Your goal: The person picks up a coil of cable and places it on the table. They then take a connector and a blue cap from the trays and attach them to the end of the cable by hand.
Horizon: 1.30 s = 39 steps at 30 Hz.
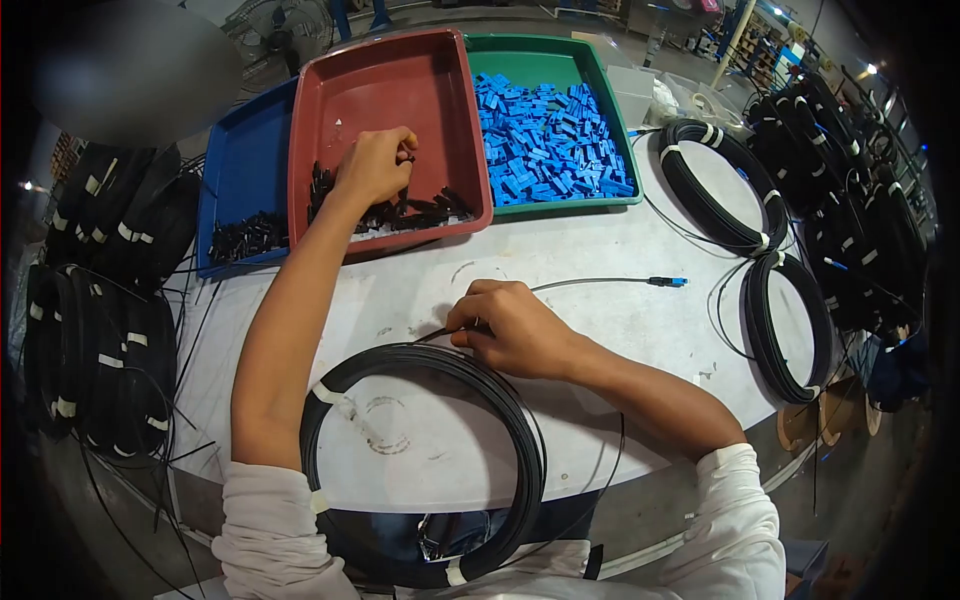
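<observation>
Left hand (376, 168) apparently picking black parts (440, 208) from red tray (400, 90), finger closure unclear; right hand (512, 326) pinching black cable (590, 281), coil (527, 480) overhanging bench's (600, 245) near edge. Next probably calling for clearing tray rim.

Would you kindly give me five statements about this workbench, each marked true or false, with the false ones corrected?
1. The left hand reaches into the red rectangular plastic tray. True.
2. The green rectangular plastic tray is filled with black pieces. False: it holds small blue oblong pieces.
3. The right hand has its grip on a thin dark cable. True.
4. The blue rectangular plastic tray stands between the other two. False: it is at the left end of the row.
5. The thin dark cable ends in a black connector with a blue tip. True.
</observation>
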### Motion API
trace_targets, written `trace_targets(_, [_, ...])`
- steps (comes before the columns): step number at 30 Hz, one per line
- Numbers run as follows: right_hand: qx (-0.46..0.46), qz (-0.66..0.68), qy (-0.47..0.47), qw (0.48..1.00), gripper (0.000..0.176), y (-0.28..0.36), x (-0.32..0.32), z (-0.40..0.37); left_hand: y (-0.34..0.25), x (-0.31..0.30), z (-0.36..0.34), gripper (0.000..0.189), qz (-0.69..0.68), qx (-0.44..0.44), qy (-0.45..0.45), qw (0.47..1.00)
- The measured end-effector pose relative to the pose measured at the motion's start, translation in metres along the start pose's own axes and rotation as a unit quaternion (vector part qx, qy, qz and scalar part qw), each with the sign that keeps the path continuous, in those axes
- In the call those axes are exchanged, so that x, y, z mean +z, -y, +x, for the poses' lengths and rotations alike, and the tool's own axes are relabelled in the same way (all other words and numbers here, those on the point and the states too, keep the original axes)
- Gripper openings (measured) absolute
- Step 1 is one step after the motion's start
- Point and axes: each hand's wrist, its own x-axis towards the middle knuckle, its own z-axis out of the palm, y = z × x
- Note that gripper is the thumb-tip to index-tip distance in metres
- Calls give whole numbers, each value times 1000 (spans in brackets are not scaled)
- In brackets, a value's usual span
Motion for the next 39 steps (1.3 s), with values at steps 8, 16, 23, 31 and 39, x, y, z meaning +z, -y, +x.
trace_targets(8, [-25, -21, -6, 999, 15, -6, 5, -1, 12, -21, -26, 23, -138, 6, -153, 979])
trace_targets(16, [-43, -27, 8, 999, 15, -9, 12, -3, 26, -29, -61, 21, -45, -1, -93, 995])
trace_targets(23, [-40, -40, 0, 998, 14, -9, 9, -2, 15, -45, -60, 18, 25, -13, -4, 1000])
trace_targets(31, [-19, -32, -12, 999, 14, -19, 8, 4, 20, -77, -67, 18, 36, 27, -14, 999])
trace_targets(39, [-1, 15, -57, 998, 13, -19, 15, 7, 32, -73, -87, 15, 84, -37, -79, 993])
